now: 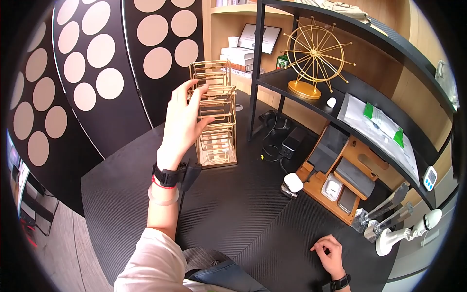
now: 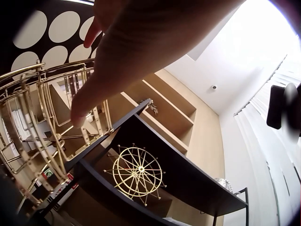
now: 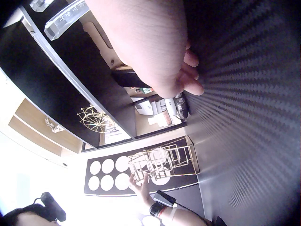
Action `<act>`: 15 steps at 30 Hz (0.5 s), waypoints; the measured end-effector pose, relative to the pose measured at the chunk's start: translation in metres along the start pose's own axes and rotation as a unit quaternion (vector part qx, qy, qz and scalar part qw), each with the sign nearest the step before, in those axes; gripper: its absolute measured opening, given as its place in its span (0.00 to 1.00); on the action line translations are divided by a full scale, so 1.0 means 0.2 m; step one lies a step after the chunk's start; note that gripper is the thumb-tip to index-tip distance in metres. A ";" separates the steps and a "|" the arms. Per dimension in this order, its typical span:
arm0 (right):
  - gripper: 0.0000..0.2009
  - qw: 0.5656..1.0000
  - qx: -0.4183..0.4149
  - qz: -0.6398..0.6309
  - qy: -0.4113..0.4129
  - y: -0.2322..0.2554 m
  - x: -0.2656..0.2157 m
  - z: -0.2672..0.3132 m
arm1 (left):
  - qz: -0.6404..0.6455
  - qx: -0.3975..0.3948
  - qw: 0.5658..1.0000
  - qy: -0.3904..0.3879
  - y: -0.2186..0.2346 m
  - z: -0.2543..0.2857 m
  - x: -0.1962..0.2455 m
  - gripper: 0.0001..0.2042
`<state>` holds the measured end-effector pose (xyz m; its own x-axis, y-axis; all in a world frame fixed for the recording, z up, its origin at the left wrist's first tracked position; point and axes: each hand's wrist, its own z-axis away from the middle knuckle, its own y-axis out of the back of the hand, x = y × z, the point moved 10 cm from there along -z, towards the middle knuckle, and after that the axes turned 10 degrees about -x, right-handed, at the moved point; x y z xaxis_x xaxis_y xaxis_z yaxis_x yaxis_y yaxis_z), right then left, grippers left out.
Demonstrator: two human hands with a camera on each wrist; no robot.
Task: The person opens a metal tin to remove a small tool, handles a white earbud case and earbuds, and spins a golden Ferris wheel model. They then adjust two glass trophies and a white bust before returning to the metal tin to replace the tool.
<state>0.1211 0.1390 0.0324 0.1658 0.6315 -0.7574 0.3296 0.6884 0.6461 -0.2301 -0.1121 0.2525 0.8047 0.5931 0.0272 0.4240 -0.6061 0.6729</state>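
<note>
"Where is the gold wire rack?"

"It stands upright on the far part of the black table, left of the black shelf unit. The dotted panels rise to the left and beyond."

"And the left hand?"

"It reaches to the rack's upper left side. Its fingers are spread and slightly bent, with the thumb apart and lower down, so the hand is open. Whether the fingertips actually touch the wires, the pictures don't make clear."

"What does the right hand do?"

"It rests on the near right of the table, its fingers loosely bent and relaxed, with nothing gripped."

"What lies about it?"

"A wooden organizer sits farther off, holding dark devices and a white case. A white cube is just left of the organizer, and a white figurine stands to the hand's right. On the shelf unit is a gold wheel on a round base."
</note>
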 end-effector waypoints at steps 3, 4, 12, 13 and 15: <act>0.05 1.000 0.001 0.001 0.000 0.00 0.00 0.00 | -0.014 -0.011 1.000 -0.004 0.01 0.01 0.00 0.30; 0.06 1.000 0.001 0.002 0.000 0.00 0.00 0.00 | -0.043 0.015 0.999 -0.022 0.04 0.01 0.03 0.25; 0.06 1.000 0.003 -0.005 0.000 0.00 0.00 0.00 | 0.147 0.002 0.987 0.064 -0.01 0.00 -0.08 0.37; 0.06 1.000 0.002 -0.003 0.002 0.00 0.00 0.00 | 0.146 0.002 0.987 0.064 0.00 0.00 -0.08 0.37; 0.06 1.000 0.001 -0.005 0.000 0.00 0.00 0.00 | 0.115 0.001 0.990 0.085 0.00 0.01 -0.08 0.37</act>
<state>0.1222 0.1396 0.0321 0.1628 0.6237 -0.7645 0.3341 0.6942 0.6375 -0.2431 -0.1225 0.2506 0.7983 0.5199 0.3039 0.2381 -0.7361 0.6336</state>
